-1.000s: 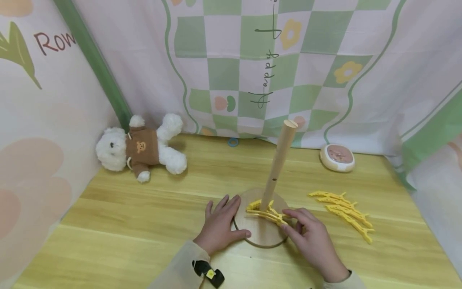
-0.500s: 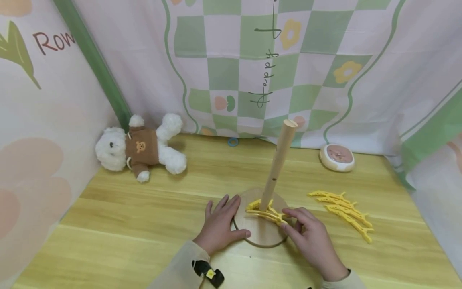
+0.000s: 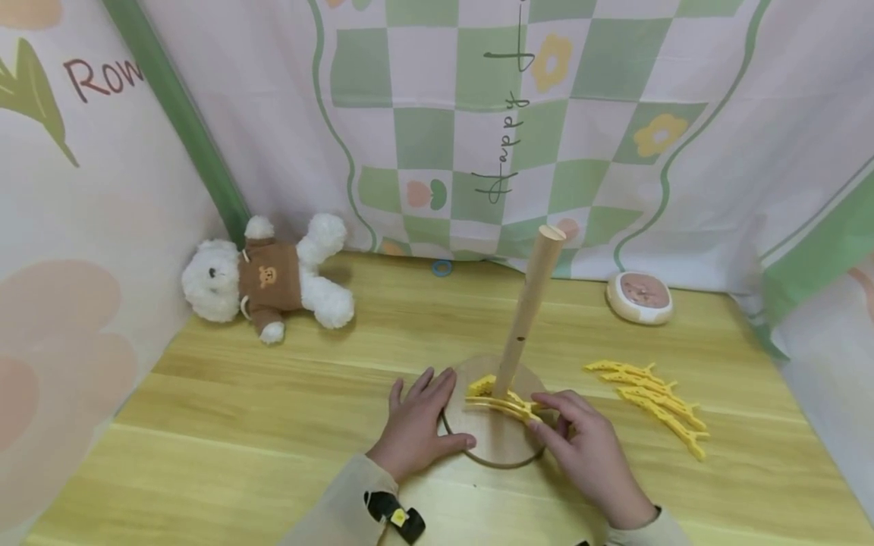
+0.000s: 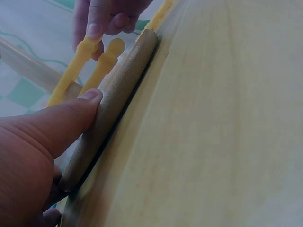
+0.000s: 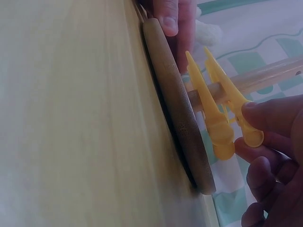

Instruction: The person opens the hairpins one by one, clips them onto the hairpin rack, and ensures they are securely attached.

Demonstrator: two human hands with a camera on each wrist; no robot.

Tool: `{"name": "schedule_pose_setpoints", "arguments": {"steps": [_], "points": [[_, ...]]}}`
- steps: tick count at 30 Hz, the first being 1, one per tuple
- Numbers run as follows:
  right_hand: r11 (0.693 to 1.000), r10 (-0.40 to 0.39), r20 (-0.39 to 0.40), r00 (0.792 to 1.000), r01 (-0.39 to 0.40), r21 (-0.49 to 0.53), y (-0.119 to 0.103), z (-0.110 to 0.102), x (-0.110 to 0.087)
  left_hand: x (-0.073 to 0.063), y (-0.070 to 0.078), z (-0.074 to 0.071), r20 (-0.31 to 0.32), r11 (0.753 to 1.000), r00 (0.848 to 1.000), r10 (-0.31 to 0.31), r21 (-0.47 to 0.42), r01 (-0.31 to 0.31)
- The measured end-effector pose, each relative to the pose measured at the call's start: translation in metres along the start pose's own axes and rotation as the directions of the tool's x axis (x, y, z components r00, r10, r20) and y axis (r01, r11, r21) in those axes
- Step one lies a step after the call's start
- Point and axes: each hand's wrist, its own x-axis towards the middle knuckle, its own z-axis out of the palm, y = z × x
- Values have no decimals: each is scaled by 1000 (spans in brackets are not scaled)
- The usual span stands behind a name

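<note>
A wooden pole [image 3: 529, 303] rises from a round wooden base [image 3: 492, 449], leaning right in the head view. My left hand [image 3: 415, 426] rests at the base's left edge, fingers spread and mostly straight, thumb on the near side. With thumb and index finger, my right hand [image 3: 595, 455] pinches the forked end of a yellow plastic branch-shaped piece [image 5: 240, 112] at the pole's lower part. In the right wrist view, a second yellow piece [image 5: 214, 118] lies between it and the base. More yellow shows behind the pole; how the pieces join the pole is hidden.
Several loose yellow branch-shaped pieces [image 3: 658, 409] lie on the wooden table [image 3: 239, 455] to the right. A white plush toy [image 3: 269, 277] in a brown top lies at back left. A blue ring [image 3: 441, 268] and a small clock-like device [image 3: 640, 298] sit near the curtain.
Almost nothing differs: the right hand's fingertips and the pinched yellow piece have shifted very slightly. The left hand stays in place on the base.
</note>
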Motion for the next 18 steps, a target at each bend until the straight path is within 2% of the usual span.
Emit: {"name": "schedule_pose_setpoints", "arguments": {"steps": [8,18], "points": [[1000,9,-33,999,-8,22,1,1,0,0,-1,0,3,1000,1000,-3,1,3],[994,103,-36,994,-102,37,3,3,-3,-1,0,-1,3,1000,1000,0,1,0]]}}
